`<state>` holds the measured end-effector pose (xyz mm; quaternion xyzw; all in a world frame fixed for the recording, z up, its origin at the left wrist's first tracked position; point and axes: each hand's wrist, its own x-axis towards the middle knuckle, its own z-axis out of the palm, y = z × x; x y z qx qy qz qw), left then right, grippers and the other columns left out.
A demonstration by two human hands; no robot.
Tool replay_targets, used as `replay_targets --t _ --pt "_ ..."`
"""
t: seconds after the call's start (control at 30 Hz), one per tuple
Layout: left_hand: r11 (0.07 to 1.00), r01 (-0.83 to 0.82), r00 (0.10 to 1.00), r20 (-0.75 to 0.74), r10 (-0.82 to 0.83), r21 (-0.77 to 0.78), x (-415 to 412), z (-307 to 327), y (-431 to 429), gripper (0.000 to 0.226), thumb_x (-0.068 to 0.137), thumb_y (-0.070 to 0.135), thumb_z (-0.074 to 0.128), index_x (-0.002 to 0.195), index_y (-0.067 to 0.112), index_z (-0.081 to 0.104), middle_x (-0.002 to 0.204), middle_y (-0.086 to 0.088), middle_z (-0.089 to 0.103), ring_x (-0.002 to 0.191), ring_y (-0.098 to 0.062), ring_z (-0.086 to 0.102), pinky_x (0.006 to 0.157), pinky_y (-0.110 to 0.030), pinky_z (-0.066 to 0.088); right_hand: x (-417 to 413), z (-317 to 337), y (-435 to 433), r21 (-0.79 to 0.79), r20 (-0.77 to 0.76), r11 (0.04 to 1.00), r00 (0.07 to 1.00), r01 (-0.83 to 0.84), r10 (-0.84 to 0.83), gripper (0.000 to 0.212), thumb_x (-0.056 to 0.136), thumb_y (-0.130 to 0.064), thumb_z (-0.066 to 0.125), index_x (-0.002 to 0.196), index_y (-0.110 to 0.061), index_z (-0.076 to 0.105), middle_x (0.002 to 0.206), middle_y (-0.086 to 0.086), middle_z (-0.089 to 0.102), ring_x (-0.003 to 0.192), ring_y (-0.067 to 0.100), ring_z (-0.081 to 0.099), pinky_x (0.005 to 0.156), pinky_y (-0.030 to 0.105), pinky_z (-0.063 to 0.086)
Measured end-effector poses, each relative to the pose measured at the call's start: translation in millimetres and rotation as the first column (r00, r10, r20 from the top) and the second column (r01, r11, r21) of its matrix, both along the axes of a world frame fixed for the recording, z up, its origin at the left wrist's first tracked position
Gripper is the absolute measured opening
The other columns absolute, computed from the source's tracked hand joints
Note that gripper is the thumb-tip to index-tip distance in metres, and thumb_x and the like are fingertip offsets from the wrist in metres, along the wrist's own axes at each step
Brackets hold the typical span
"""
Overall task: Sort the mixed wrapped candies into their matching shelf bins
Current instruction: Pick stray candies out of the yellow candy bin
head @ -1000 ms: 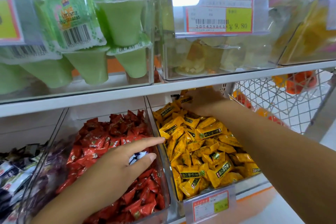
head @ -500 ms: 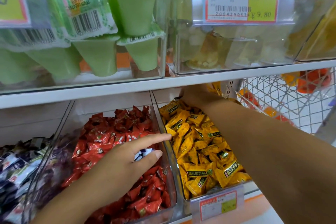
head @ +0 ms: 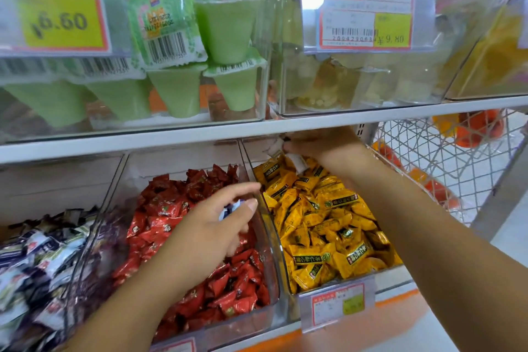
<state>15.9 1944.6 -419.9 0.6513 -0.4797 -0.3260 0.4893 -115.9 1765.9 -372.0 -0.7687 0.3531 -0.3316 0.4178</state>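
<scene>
My left hand point(head: 213, 226) hovers over the clear bin of red wrapped candies point(head: 183, 217) and holds blue-and-white wrapped candies point(head: 230, 208) between fingers and thumb. My right hand point(head: 323, 144) reaches deep into the back of the bin of yellow wrapped candies point(head: 323, 223), just under the shelf edge, and pinches white wrapped candies point(head: 275, 148); another white wrapper point(head: 298, 164) hangs below it. At the far left lies a bin of dark blue and white candies point(head: 34, 260).
The white shelf board point(head: 143, 137) runs close above both hands. Above it stand clear bins of green jelly cups point(head: 183, 94) and pale jelly cups point(head: 343, 86) with price tags. A wire basket point(head: 445, 163) with orange packs stands to the right. Price labels hang on the bin fronts.
My right hand has lifted from among the yellow candies with white wrappers in its fingers. My left hand has stayed over the red bin with its blue-and-white candies.
</scene>
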Motion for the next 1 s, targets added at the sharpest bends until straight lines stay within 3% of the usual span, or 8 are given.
replay_targets --t 0.07,0.17,0.27,0.3,0.4,0.63,0.8,1.0 --pt "0.998 -0.053 0.998 -0.016 0.053 -0.037 -1 0 -2 0.027 0.095 0.037 0.051 0.109 0.059 0.058 0.071 -0.002 0.053 0.054 -0.018 0.039 0.048 -0.028 0.032 -11 -2 19 0.080 0.023 0.992 0.996 -0.092 0.091 0.009 0.081 -0.010 0.074 0.081 -0.018 0.069 0.053 -0.016 0.062 0.044 -0.004 0.052 0.047 0.011 0.039" --pt "0.995 -0.056 0.997 0.041 0.059 -0.080 0 -3 -3 0.026 0.093 0.045 0.051 0.112 0.061 0.055 0.068 0.007 0.041 0.061 -0.012 0.033 0.052 -0.038 0.033 -18 -8 36 0.104 -0.056 0.987 0.990 -0.122 0.129 0.004 0.082 -0.021 0.075 0.081 -0.017 0.073 0.049 -0.015 0.057 0.042 0.004 0.043 0.045 0.014 0.034" --pt "0.995 -0.030 0.995 0.087 0.039 -0.095 -6 0 -6 0.024 0.090 0.047 0.055 0.112 0.053 0.059 0.100 0.025 0.043 0.099 0.000 0.044 0.065 -0.034 0.049 -16 -11 46 0.151 -0.081 0.975 0.981 -0.164 0.178 0.007 0.081 -0.024 0.076 0.083 -0.017 0.075 0.056 -0.010 0.058 0.047 0.010 0.042 0.047 0.017 0.035" --pt "0.994 -0.033 0.995 0.092 0.043 -0.100 -8 1 -6 0.020 0.089 0.046 0.057 0.108 0.051 0.061 0.090 0.025 0.063 0.090 0.003 0.059 0.059 -0.021 0.045 -14 -12 50 0.155 -0.079 0.970 0.976 -0.188 0.202 0.005 0.081 -0.023 0.075 0.082 -0.017 0.075 0.056 -0.009 0.059 0.048 0.010 0.043 0.047 0.018 0.037" --pt "0.990 -0.082 0.982 0.162 0.100 -0.113 -7 1 -8 0.013 0.089 0.045 0.059 0.100 0.043 0.063 0.064 0.031 0.057 0.056 0.009 0.053 0.054 -0.012 0.035 -5 -16 60 0.141 -0.039 0.964 0.972 -0.226 0.233 0.005 0.086 -0.016 0.071 0.082 -0.016 0.075 0.063 -0.004 0.065 0.050 0.012 0.049 0.051 0.022 0.045" --pt "0.987 -0.096 0.963 0.237 0.125 -0.131 2 -1 -4 0.014 0.082 0.043 0.067 0.093 0.035 0.064 0.085 0.016 0.066 0.073 0.001 0.059 0.060 -0.012 0.044 15 -26 74 0.308 0.223 0.913 0.953 -0.269 0.206 0.014 0.084 -0.010 0.071 0.095 0.000 0.071 0.080 0.020 0.070 0.060 0.022 0.063 0.056 0.026 0.055" --pt "0.990 -0.097 0.953 0.277 0.121 -0.098 15 3 10 0.007 0.090 0.034 0.064 0.096 0.034 0.065 0.059 0.027 0.058 0.053 0.007 0.052 0.052 -0.009 0.036 27 -27 85 0.340 0.299 0.879 0.925 -0.333 0.235 0.007 0.088 -0.007 0.065 0.091 -0.006 0.071 0.074 0.005 0.072 0.063 0.014 0.067 0.062 0.026 0.058" --pt "0.940 -0.313 0.852 0.397 0.342 -0.139 46 27 55 0.007 0.087 0.042 0.065 0.090 0.035 0.065 0.076 0.019 0.067 0.070 0.007 0.059 0.059 -0.006 0.040 44 -35 96 0.051 0.118 0.969 0.965 -0.242 0.235 0.012 0.093 -0.015 0.060 0.100 -0.022 0.067 0.081 -0.001 0.068 0.070 0.006 0.066 0.067 0.019 0.056"
